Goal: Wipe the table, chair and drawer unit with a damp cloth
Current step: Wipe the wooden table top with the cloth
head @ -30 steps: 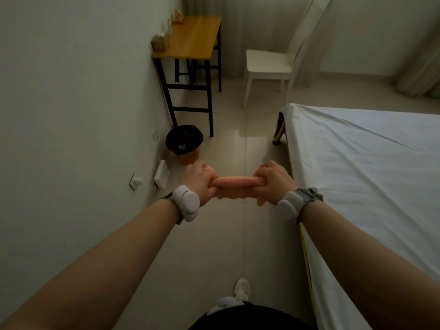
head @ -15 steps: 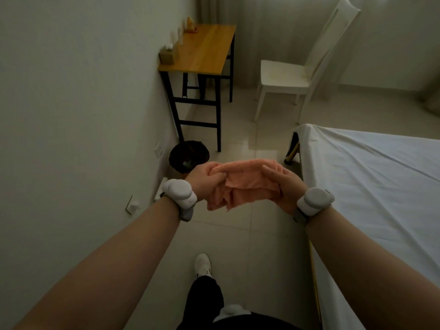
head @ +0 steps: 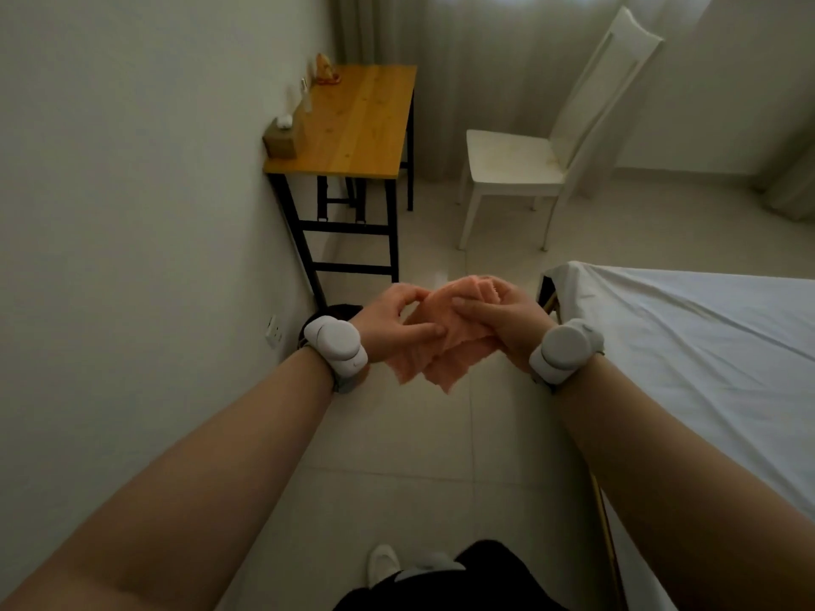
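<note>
A crumpled pink cloth (head: 445,341) hangs between both hands in front of me, above the floor. My right hand (head: 498,315) holds its right side, fingers curled over the top. My left hand (head: 392,317) touches its left side, index finger stretched along the cloth and thumb arched above. Ahead on the left a wooden table (head: 361,121) with black legs stands against the wall. A white chair (head: 529,156) stands to its right, facing the table. No drawer unit is in view.
A brown box (head: 280,141), small bottles and an orange figure (head: 325,70) line the table's wall side. A bed with a white sheet (head: 688,346) fills the right. A dark bin (head: 339,310) sits behind my left wrist. Tiled floor runs between wall and bed.
The cloth went from a tight twisted roll between both fists to a loose, unfolding bundle. I have walked closer to the table and chair.
</note>
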